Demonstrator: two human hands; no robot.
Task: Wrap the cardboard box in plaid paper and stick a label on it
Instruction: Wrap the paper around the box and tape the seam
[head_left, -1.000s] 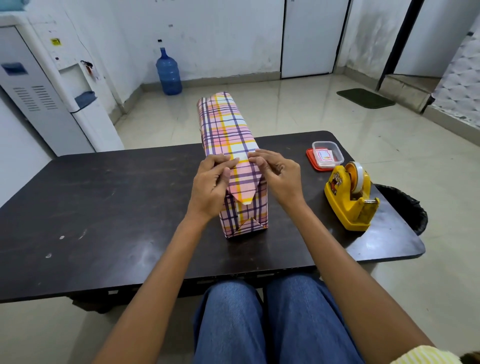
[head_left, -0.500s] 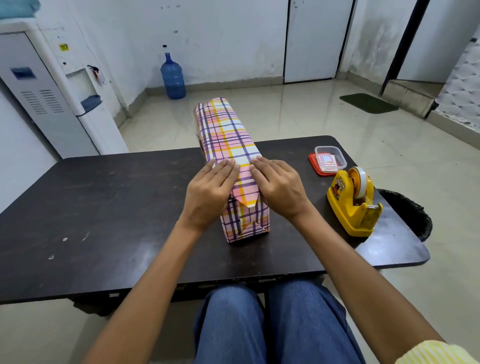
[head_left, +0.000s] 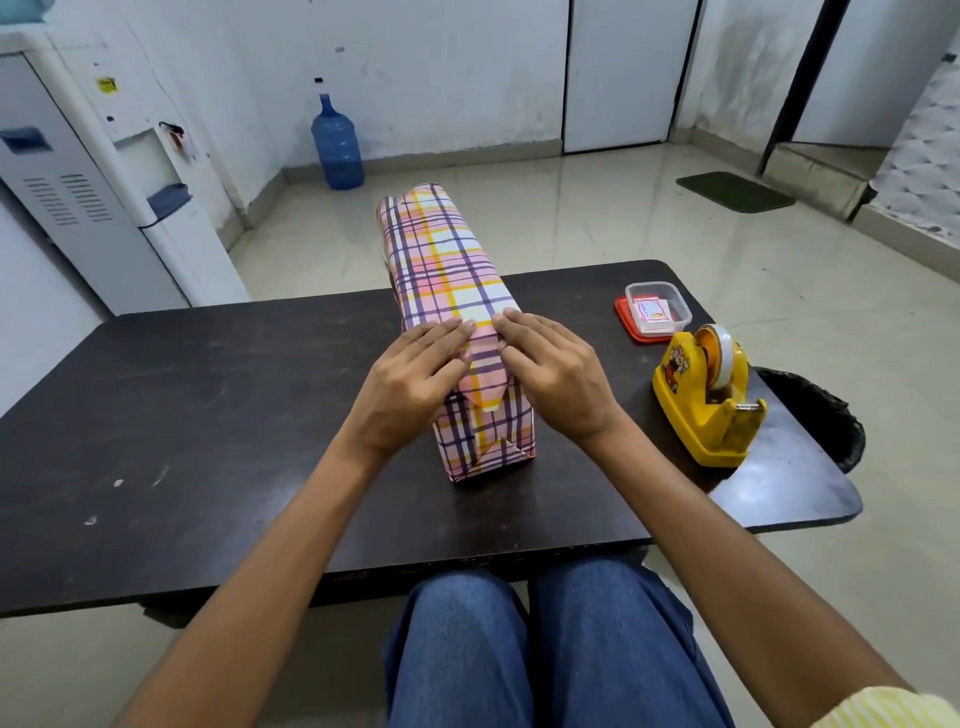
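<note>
— Cardboard box wrapped in pink, yellow and purple plaid paper: where is it, and what are your hands doing?

— It lies in the middle of the dark wooden table, its length running away from me and its near end facing me. My left hand and my right hand both lie flat on the near part of its top. The fingers are straight and together, pressing the paper down, and neither hand grips anything. The fingertips nearly meet over the middle.

— How does the wrapping look?

— Paper covers every face I can see. Between my hands a pointed paper flap folds down over the near end, and a triangular fold comes up from the bottom edge below it. My hands hide the top corners there.

— What's around?

— A yellow tape dispenser with a roll of clear tape stands to my right, well apart from the box. Beyond it sits a small clear plastic container on a red lid. A black bin stands beside the table's right corner. A blue water bottle stands by the far wall, and a white water dispenser stands on the left.
</note>
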